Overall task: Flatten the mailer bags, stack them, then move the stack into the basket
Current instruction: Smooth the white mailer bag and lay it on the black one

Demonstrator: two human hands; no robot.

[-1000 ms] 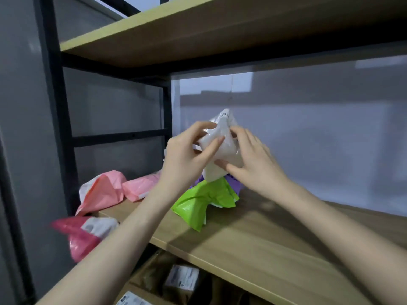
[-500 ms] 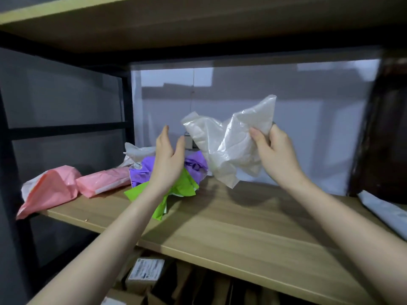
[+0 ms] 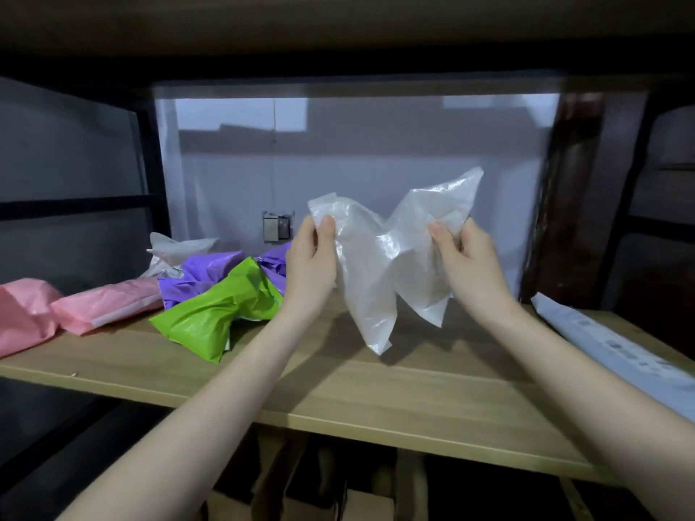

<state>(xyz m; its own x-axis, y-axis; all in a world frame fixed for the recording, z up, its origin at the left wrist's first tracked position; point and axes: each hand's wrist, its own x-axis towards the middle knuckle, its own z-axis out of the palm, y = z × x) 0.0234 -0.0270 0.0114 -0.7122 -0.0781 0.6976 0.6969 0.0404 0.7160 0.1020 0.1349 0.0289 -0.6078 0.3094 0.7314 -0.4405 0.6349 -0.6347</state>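
Holding a crumpled white mailer bag [image 3: 380, 265] up above the wooden shelf [image 3: 338, 385], the person pinches it with both hands. The left hand [image 3: 310, 263] grips the bag's upper left edge, thumb pressed on the front of the plastic with the fingers curled behind it. The right hand [image 3: 468, 257] pinches the upper right part in the same way, thumb on the near face. The bag hangs between them, creased in the middle, and its lower corners dangle clear of the shelf board, with a shadow on the wood below.

To the left on the shelf lies a loose heap of other crumpled mailers. A green mailer bag [image 3: 216, 314] sits nearest the front, partly over a purple mailer bag [image 3: 205, 272]. Behind those a second white mailer bag [image 3: 176, 251] pokes up against the back wall. Further left lie two pink mailer bags: one [image 3: 109, 304] touching the purple bag, the other [image 3: 24, 314] at the picture's left edge.

At the right end of the shelf a flat pale grey mailer bag [image 3: 616, 347] lies along the board, well apart from the heap. Cardboard boxes [image 3: 368, 502] show dimly on the level below. A wall socket [image 3: 277, 229] sits on the back wall just behind the left hand.
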